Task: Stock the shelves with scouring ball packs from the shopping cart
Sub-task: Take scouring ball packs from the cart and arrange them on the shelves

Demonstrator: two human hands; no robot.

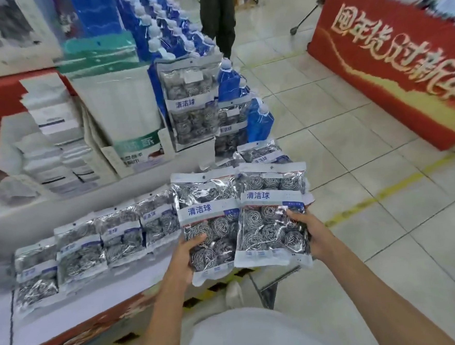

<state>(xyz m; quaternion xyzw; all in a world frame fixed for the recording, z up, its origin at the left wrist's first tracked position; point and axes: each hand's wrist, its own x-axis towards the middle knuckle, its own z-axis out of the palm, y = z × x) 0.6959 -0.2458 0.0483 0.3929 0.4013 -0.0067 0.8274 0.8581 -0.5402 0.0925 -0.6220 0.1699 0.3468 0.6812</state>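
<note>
I hold two clear scouring ball packs side by side above the shelf's right end. My left hand [185, 252] grips the left pack [209, 222] at its lower left edge, thumb on top. My right hand [310, 232] grips the right pack [271, 212] at its right edge; more packs seem stacked beneath it. A row of several scouring ball packs [102, 243] lies flat on the white shelf [30, 329]. Another pack stands upright [192, 102] in a box further back. A dark cart frame [266, 288] shows below the packs.
Boxed white cloths [125, 112] and stacked white goods [54, 136] fill the shelf's back. Blue refill pouches [175, 22] run along the aisle. A person's dark trousers [219, 14] stand ahead. A red banner stand [390, 58] is at the right across tiled floor.
</note>
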